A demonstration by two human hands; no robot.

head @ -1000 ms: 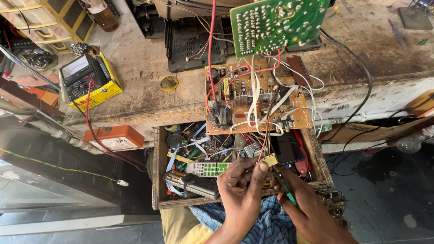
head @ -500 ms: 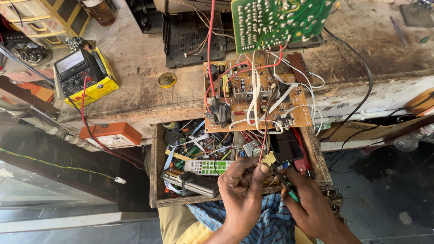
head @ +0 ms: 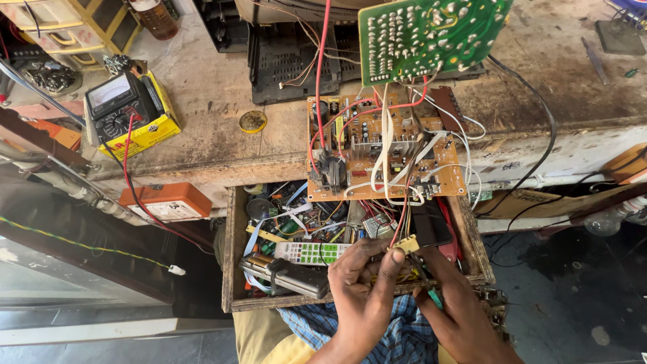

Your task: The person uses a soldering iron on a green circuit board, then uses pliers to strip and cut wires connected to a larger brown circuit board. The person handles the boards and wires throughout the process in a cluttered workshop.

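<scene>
Hands barely shifted: left hand point(head: 360, 290) pinches small yellow connector point(head: 406, 245) over the drawer point(head: 232, 269) front edge, right hand point(head: 458, 307) seemingly gripping a green-handled tool point(head: 433, 296).

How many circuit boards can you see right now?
2: a green circuit board tilted up at the bench's back, and a brown circuit board overhanging the open drawer. Others may be buried in it.
</scene>
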